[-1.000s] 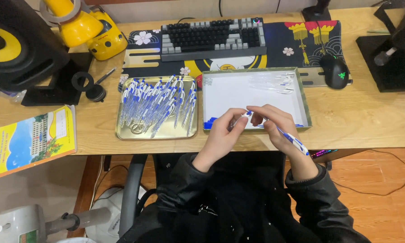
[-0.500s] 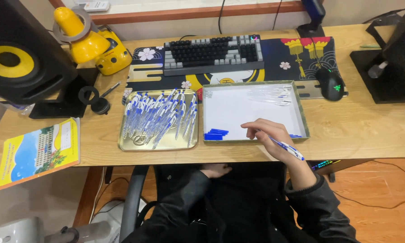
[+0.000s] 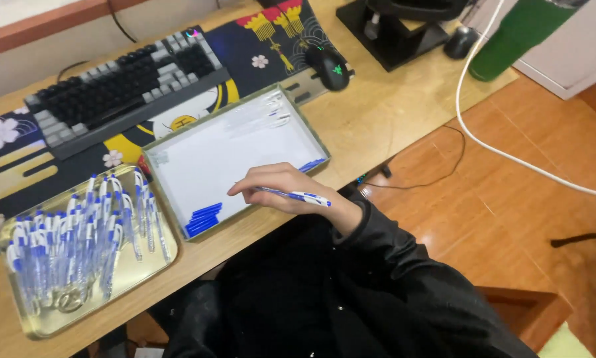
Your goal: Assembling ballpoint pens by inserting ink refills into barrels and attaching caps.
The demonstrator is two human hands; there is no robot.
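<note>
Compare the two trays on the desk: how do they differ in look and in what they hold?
The gold tray is shiny, round-cornered and heaped with blue-and-white pens; the white-lined tray is square-cornered and holds only some blue caps and clear parts. The right hand, holding a pen, hovers over the white-lined tray, not the gold tray. Both sit side by side.

Blue-and-white pen (image 3: pixel 291 195) lies level, over white tray (image 3: pixel 231 142).
</note>
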